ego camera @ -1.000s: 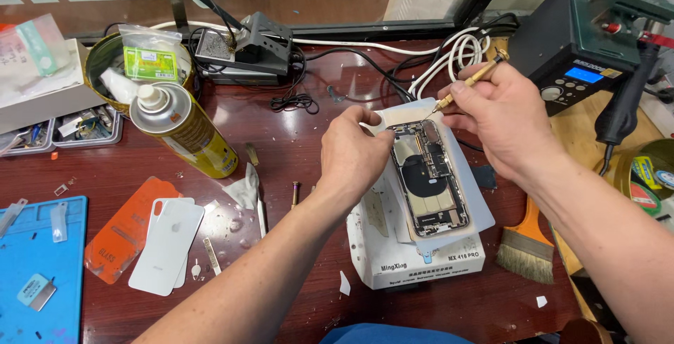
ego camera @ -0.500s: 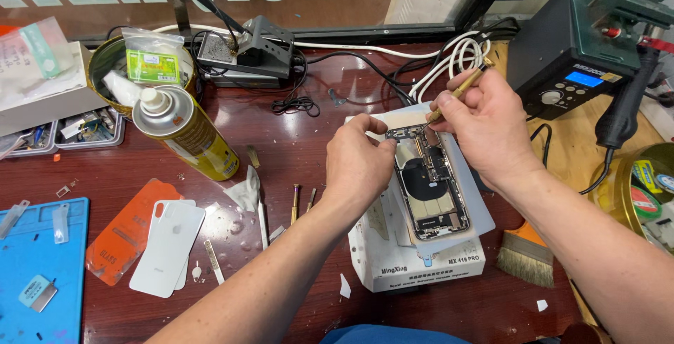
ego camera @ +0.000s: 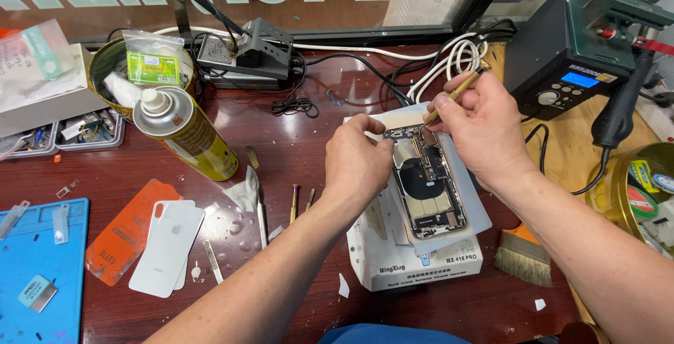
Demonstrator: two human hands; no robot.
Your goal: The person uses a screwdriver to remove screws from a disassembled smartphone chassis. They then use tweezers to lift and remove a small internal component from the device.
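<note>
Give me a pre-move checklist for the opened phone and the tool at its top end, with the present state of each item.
1. Left hand steadies the opened phone at its top left corner: ok.
2. Right hand grips the brass-coloured tool: ok.
3. Tool tip at the phone's top edge: ok; exact part touched: cannot tell.
4. Phone lies flat on the white box: ok.
5. Spray can lies apart from the phone: ok.
</note>
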